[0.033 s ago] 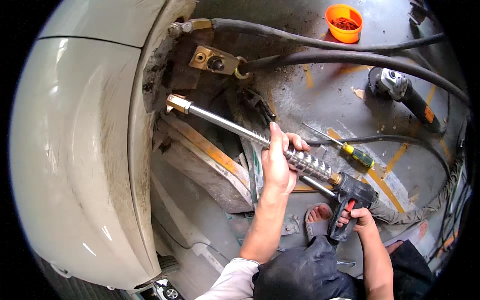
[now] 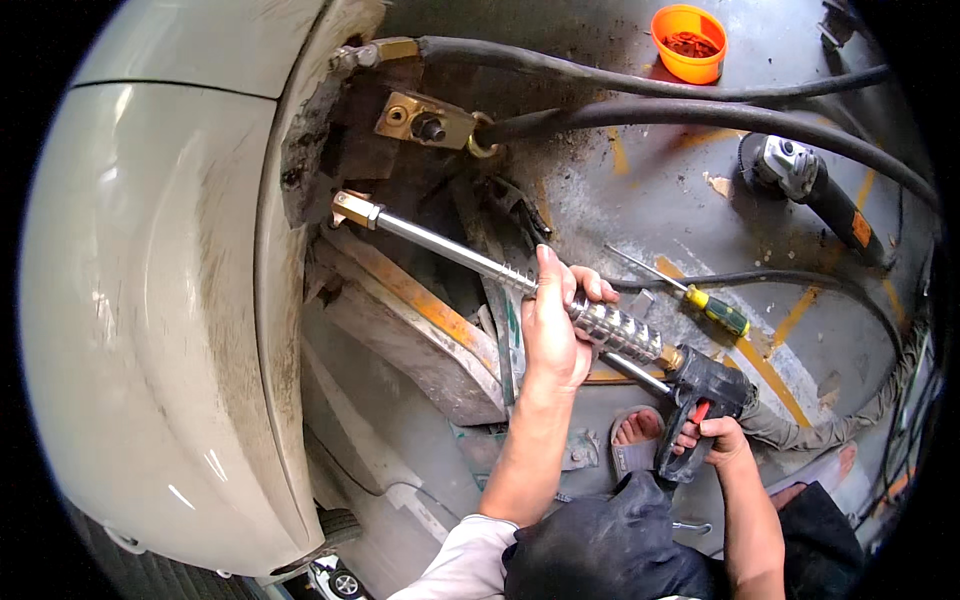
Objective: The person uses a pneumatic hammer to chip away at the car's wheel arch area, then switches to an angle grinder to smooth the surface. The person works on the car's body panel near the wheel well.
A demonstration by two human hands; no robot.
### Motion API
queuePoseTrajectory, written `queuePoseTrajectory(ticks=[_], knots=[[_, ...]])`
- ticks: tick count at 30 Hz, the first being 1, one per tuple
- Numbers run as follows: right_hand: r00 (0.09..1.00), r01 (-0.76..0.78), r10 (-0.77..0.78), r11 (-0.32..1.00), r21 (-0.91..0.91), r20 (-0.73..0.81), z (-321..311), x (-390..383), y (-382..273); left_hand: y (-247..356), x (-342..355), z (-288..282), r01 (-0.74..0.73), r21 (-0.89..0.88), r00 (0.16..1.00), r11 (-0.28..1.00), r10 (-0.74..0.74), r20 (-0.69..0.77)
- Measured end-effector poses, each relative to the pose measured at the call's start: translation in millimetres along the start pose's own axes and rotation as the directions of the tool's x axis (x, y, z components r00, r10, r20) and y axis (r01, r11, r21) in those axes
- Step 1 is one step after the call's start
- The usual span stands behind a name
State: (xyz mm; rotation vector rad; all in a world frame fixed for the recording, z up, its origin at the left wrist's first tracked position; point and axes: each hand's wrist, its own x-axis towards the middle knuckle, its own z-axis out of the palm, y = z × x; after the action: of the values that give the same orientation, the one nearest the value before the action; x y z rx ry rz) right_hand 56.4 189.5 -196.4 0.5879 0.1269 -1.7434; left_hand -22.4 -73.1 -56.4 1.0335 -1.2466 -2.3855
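A slide hammer dent puller (image 2: 440,250) runs from the car panel down to my right, with a polished rod and a black pistol-style handle. My left hand (image 2: 558,335) is wrapped round its metal sleeve, just above the ridged grip section, with the thumb along the rod. My right hand (image 2: 712,440) holds the black handle, fingers at the red trigger. The brass-coloured tip (image 2: 354,209) is close to the lower edge of the cream car panel (image 2: 160,300); whether it touches cannot be made out. The panel edge is scuffed and dirty.
Two thick black cables (image 2: 700,115) lead to brass clamps (image 2: 428,120) by the panel. An orange tub (image 2: 688,45) of small pieces, an angle grinder (image 2: 815,185) and a yellow-green screwdriver (image 2: 718,312) lie on the grey floor. A rusty beam (image 2: 410,340) lies below the rod.
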Motion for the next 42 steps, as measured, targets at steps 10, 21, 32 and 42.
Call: queuePoseTrajectory(ticks=[10, 21, 32, 42], knots=[[0.971, 0.230, -0.237, 0.955, -0.185, -0.016, 2, 25, -11, 2, 20, 20, 0.038, 0.033, 0.986, 0.999, -0.043, 0.162], [0.966, 0.237, -0.252, 0.954, -0.184, -0.062, 2, 23, -15, 4, 24, 29, -0.003, 0.055, 0.975, 0.998, -0.009, 0.222], [0.961, 0.255, -0.271, 0.941, -0.225, -0.046, 4, 26, -17, 8, 24, 26, -0.014, 0.045, 0.967, 0.999, 0.002, 0.253], [0.969, 0.230, -0.242, 0.956, -0.181, -0.045, 7, 23, -19, 8, 23, 28, 0.007, 0.026, 0.975, 1.000, -0.012, 0.221]])
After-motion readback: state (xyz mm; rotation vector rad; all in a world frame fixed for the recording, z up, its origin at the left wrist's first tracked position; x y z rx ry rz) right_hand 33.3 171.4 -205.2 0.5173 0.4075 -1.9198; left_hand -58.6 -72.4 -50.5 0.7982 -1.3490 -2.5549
